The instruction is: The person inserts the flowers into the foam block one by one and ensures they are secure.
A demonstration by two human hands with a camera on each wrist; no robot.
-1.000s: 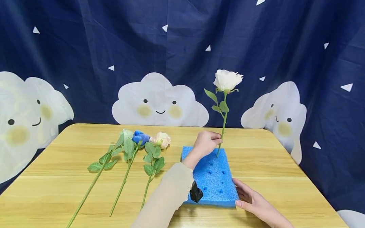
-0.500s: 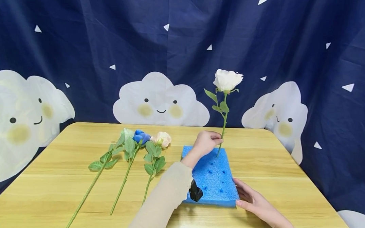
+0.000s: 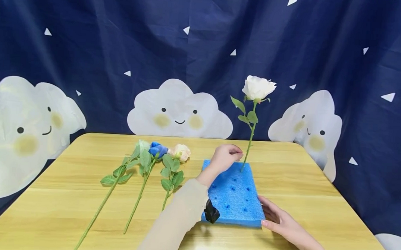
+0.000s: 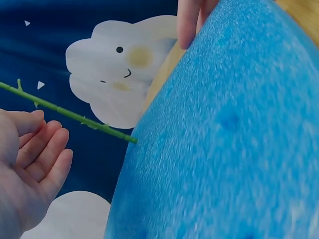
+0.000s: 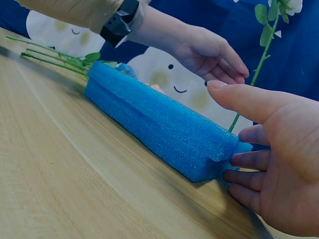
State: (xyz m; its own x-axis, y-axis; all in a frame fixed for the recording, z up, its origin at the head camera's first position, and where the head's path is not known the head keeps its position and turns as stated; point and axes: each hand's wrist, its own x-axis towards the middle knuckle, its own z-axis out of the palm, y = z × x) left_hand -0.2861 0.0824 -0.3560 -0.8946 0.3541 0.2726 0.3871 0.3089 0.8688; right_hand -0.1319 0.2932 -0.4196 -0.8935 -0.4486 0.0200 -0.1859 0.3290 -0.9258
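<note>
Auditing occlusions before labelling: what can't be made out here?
- Head: lower stem of peach flower, behind the left sleeve.
- Head: insertion depth of white rose, hidden by blue foam block.
- Left wrist: rose bloom, cut off by left edge.
- Right wrist: bloom top, cut off by upper edge.

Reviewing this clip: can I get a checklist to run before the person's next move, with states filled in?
1. White flower standing unaided: ok, it leans slightly, its stem in the blue sponge.
2. Left hand's grip off the stem: ok, a gap shows.
3. Right hand's grip by the sponge: ok, at its right edge.
4. Stem seated deep enough: cannot tell.
5. Free holes available: ok, several show.
6. Pale green, blue and pink flowers in the sponge: not ok, they lie on the table.
</note>
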